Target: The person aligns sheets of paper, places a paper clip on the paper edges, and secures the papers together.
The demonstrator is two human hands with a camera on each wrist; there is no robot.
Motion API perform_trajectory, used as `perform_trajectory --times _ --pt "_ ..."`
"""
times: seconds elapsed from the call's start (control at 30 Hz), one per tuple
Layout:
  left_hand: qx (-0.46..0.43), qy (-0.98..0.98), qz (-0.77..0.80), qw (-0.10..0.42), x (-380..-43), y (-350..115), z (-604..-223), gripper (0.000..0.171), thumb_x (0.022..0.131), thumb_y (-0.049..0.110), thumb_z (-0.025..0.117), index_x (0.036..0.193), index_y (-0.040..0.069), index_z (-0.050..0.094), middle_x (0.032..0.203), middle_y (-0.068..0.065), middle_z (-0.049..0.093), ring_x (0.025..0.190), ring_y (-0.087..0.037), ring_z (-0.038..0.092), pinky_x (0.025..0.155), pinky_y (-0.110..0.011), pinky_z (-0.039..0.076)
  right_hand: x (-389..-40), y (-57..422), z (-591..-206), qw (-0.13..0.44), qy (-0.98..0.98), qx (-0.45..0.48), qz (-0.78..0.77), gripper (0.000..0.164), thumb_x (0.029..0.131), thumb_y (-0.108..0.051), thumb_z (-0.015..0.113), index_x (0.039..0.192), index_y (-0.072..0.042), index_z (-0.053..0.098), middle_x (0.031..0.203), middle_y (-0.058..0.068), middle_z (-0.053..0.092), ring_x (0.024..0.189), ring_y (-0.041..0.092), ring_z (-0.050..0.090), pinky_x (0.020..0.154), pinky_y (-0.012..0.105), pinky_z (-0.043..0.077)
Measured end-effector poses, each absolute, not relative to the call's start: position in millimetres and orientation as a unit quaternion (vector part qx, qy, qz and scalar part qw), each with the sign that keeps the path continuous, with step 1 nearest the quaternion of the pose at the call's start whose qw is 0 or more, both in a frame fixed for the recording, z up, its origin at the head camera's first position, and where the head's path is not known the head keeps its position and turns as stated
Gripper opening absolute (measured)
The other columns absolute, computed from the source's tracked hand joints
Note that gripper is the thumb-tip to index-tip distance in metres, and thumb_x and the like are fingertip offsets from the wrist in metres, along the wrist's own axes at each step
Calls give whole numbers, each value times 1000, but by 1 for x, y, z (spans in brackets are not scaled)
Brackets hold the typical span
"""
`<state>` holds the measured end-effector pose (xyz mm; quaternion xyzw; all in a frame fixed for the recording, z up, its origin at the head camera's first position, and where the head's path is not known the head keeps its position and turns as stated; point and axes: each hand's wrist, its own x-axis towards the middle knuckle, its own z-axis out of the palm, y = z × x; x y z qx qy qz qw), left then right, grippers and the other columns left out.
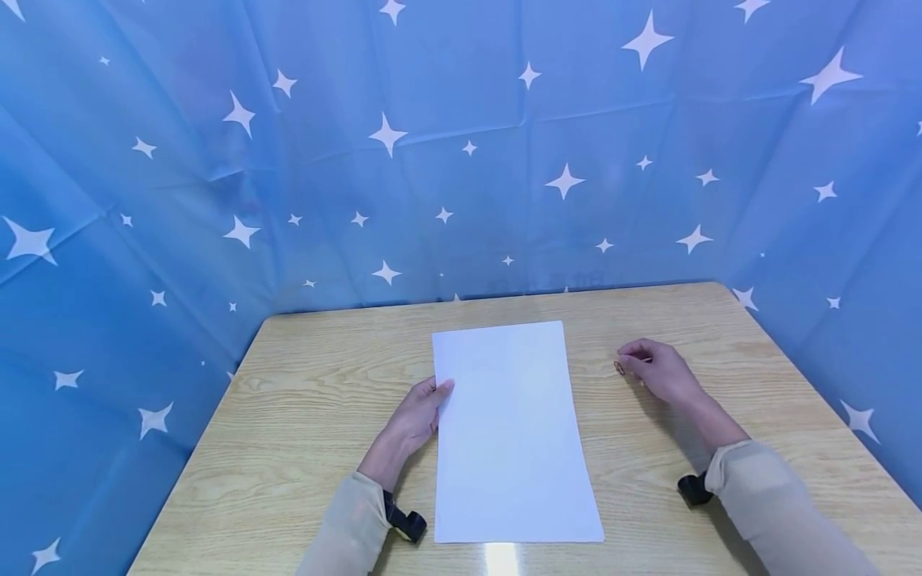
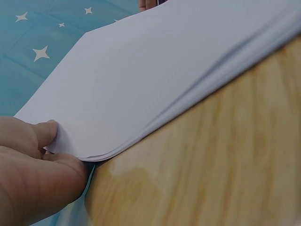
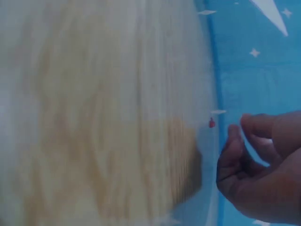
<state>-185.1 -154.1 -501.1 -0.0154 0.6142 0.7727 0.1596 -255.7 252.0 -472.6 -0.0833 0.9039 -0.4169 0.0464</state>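
Note:
My left hand (image 1: 418,412) grips a thin stack of white paper (image 1: 511,440) by its left edge, thumb on top and the other fingers tucked underneath. Loose layers show along the edge of the sheets (image 2: 117,89) in the left wrist view. Over the right of the table, my right hand (image 1: 663,372) is low, its thumb and forefinger bent toward each other with a small gap between the tips. Right at those fingertips is a tiny reddish-brown looped thing, like a paper clip (image 1: 619,367). It appears as a small red spot (image 3: 211,123) in the blurred right wrist view.
The wooden table (image 1: 310,384) has light grain and rounded far corners. Blue cloth (image 1: 461,160) with white stars hangs behind it and on both sides. Dark wrist cameras (image 1: 406,524) sit at both cuffs, and a bright reflection lies at the near edge.

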Motion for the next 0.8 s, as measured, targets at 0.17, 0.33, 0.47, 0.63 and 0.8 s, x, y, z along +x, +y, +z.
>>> perform_trajectory --times 0.17,0.33,0.47,0.63,0.8 --pt "-18 618 770 158 -185 -154 -502 35 105 22 45 126 -4 53 106 -12 67 86 -17 66 73 -27 54 -258 251 -474 67 917 -98 -380 23 99 -15 58 116 0 62 100 14 62 86 25 54 66 33 46" --pt "-20 620 768 160 -184 -153 -501 35 105 21 44 126 -5 53 104 -11 67 84 -16 65 72 -27 54 -263 255 -476 61 931 -154 -327 23 96 -12 62 116 -1 63 97 11 63 88 26 58 71 38 46" --pt "-15 617 770 162 -184 -153 -501 35 105 21 44 126 -5 52 106 -12 67 88 -17 65 75 -28 54 -267 260 -476 61 933 -184 -303 21 95 -10 62 114 -1 64 92 9 63 83 24 58 69 40 46" --pt "-20 616 771 161 -184 -153 -502 35 104 21 45 126 -5 53 105 -11 67 86 -16 65 75 -28 54 -271 264 -476 71 933 -192 -295 22 95 -11 62 115 -3 65 91 7 63 81 21 56 66 36 45" --pt "-20 614 772 160 -185 -154 -502 35 105 21 44 126 -6 52 103 -11 67 85 -16 65 74 -27 54 -275 265 -476 77 930 -191 -303 21 96 -12 62 115 -4 65 90 6 62 80 20 55 65 34 44"
